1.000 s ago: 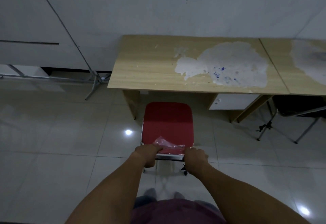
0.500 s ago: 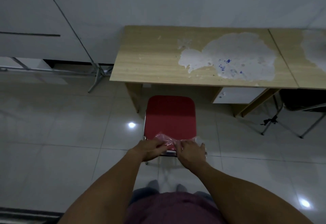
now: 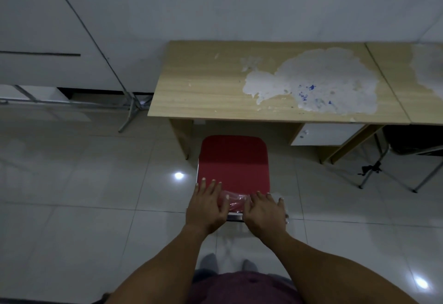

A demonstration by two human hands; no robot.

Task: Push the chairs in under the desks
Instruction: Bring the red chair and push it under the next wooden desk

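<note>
A red padded chair [image 3: 233,160] stands on the tile floor, its seat front just short of the wooden desk [image 3: 203,88] with a large white worn patch. Crinkled clear plastic wraps the top of the chair's backrest, nearest me. My left hand [image 3: 207,204] lies over the left end of that backrest with fingers straight and spread. My right hand [image 3: 265,212] lies over the right end, fingers also extended. Both palms cover the backrest's metal edge.
A second wooden desk [image 3: 422,83] adjoins on the right, with a black folding chair [image 3: 412,141] partly beneath it. A white drawer unit [image 3: 323,133] hangs under the first desk's right side. Metal table legs [image 3: 130,112] stand at left near the white wall.
My hands have gone from curled grips on the backrest to flat, straight fingers laid over it. The chair has moved forward, closer to the desk.
</note>
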